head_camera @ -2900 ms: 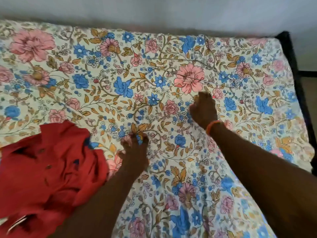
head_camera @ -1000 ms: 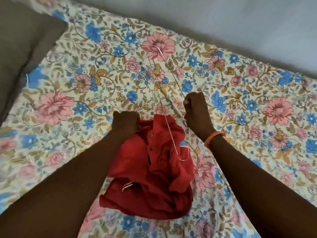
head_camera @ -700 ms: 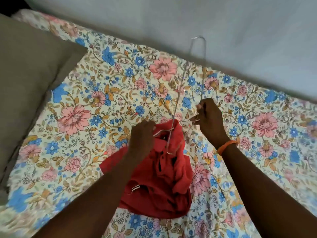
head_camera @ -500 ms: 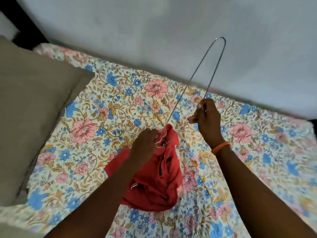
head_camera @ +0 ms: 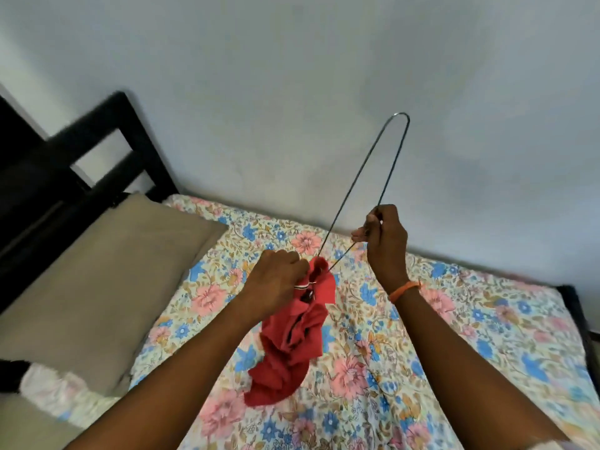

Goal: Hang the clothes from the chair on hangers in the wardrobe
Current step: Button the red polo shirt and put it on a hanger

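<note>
A red shirt (head_camera: 292, 339) hangs bunched above the bed, its collar gripped by my left hand (head_camera: 276, 280). A thin metal wire hanger (head_camera: 360, 177) stands up on end, one looped end pointing toward the wall. My right hand (head_camera: 383, 238), with an orange band at the wrist, pinches the hanger near its middle. The hanger's lower end runs into the shirt's collar beside my left hand, where the cloth hides it. The shirt's lower part trails down to the sheet.
A bed with a floral sheet (head_camera: 454, 336) fills the lower view. A grey-brown pillow (head_camera: 97, 287) lies at the left against a black headboard (head_camera: 97, 141). A pale wall (head_camera: 324, 76) rises behind, and the black bed frame (head_camera: 574, 306) shows at the right.
Both hands have lifted the shirt and hanger up off the bed. The hanger has swung upright and its end has gone into the collar. The view has tilted up toward the wall.
</note>
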### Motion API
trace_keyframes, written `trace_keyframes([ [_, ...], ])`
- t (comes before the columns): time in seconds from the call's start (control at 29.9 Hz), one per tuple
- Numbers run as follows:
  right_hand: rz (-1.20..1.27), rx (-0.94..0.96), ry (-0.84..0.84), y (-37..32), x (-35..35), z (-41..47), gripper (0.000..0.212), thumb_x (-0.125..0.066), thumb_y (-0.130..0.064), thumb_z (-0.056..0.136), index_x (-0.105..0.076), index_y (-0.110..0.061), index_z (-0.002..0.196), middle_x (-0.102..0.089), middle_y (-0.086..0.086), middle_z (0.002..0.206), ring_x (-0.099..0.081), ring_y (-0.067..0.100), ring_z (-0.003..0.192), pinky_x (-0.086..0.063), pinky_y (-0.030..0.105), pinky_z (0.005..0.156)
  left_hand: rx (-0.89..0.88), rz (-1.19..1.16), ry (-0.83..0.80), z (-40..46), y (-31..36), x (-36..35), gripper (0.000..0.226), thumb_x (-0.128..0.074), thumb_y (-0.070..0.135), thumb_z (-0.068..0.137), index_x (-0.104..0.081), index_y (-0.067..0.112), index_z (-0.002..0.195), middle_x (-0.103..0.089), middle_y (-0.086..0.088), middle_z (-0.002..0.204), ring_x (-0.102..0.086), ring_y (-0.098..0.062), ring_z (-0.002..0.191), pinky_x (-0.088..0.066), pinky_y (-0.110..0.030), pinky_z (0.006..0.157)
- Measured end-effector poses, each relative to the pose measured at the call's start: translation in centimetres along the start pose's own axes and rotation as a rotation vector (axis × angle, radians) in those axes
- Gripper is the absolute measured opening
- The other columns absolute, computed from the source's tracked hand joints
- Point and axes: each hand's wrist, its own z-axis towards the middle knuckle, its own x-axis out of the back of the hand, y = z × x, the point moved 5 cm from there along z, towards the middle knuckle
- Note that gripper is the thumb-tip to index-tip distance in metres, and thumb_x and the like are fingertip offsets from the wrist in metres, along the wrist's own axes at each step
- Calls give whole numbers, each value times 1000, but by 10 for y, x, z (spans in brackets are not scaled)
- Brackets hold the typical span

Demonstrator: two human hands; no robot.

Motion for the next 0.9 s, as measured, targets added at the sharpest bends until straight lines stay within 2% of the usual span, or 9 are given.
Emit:
trace_keyframes([
  [0.1, 55, 9, 20, -28, 9, -2, 10, -40, -2, 104, -46, -2, 96, -58, 12, 83, -72, 19, 73, -61, 32, 66, 49, -48, 138, -2, 15, 40, 35, -28, 22, 80, -62, 13, 85, -53, -4, 77, -49, -27, 73, -25, -32, 61],
  [0.27, 51, 55, -111, -71, 4, -18, 12, -41, 1, 103, -44, 0, 91, -59, 18, 84, -70, 26, 76, -61, 39, 69, 201, -288, 305, 2, 21, 85, 21, -41, 13, 89, -58, 25, 94, -45, 12, 83, -45, -20, 80, -39, -39, 69],
  [0.33, -29, 110, -195, -78, 3, -27, 15, -42, -4, 104, -42, -6, 89, -59, 13, 82, -69, 22, 76, -60, 42, 68, 240, -304, 326, 5, 19, 102, 18, -41, 19, 93, -55, 29, 95, -52, 9, 83, -48, -21, 81, -39, -38, 72],
  [0.4, -155, 180, -250, -82, 8, -33, 17, -44, -6, 102, -40, -12, 87, -57, 8, 78, -63, 22, 71, -55, 47, 63, 307, -353, 329, 7, 14, 121, 21, -40, 20, 95, -61, 20, 95, -60, -2, 85, -54, -25, 83, -42, -37, 75],
  [0.47, -280, 281, -298, -90, 17, -39, 19, -46, -3, 96, -38, -16, 84, -52, 4, 74, -52, 25, 66, -47, 48, 58, 445, -487, 281, 5, 8, 141, 24, -42, 15, 99, -61, 13, 86, -60, -1, 80, -54, -18, 78, -40, -32, 72],
  [0.6, -416, 414, -382, -107, 28, -56, 10, -45, -16, 78, -46, -20, 87, -47, -2, 77, -43, 21, 68, -42, 42, 60, 616, -744, 75, 5, 4, 161, 27, -44, 10, 96, -52, 17, 71, -52, -3, 70, -47, -17, 67, -37, -31, 66],
  [0.67, -496, 438, -371, -107, 34, -63, 18, -51, -17, 80, -55, -20, 97, -47, -2, 81, -45, 18, 69, -40, 37, 57, 680, -910, -11, 5, 5, 162, 33, -45, 36, 99, -56, 13, 78, -56, -14, 81, -52, -24, 77, -42, -34, 74],
  [0.77, -626, 456, -361, -108, 44, -68, 35, -59, -8, 82, -60, -15, 117, -50, 2, 86, -49, 21, 66, -41, 34, 51, 682, -1183, -189, 3, 9, 170, 99, -34, 99, 64, -57, 8, 97, -56, -14, 97, -53, -31, 90, -47, -40, 82],
  [0.9, -687, 382, -344, -101, 54, -74, 41, -65, -1, 81, -56, -14, 119, -47, 2, 86, -48, 20, 64, -44, 35, 50, 611, -1225, -402, 5, 21, 180, 104, -43, 96, 63, -61, 1, 104, -58, -25, 105, -56, -37, 98, -52, -47, 93],
])
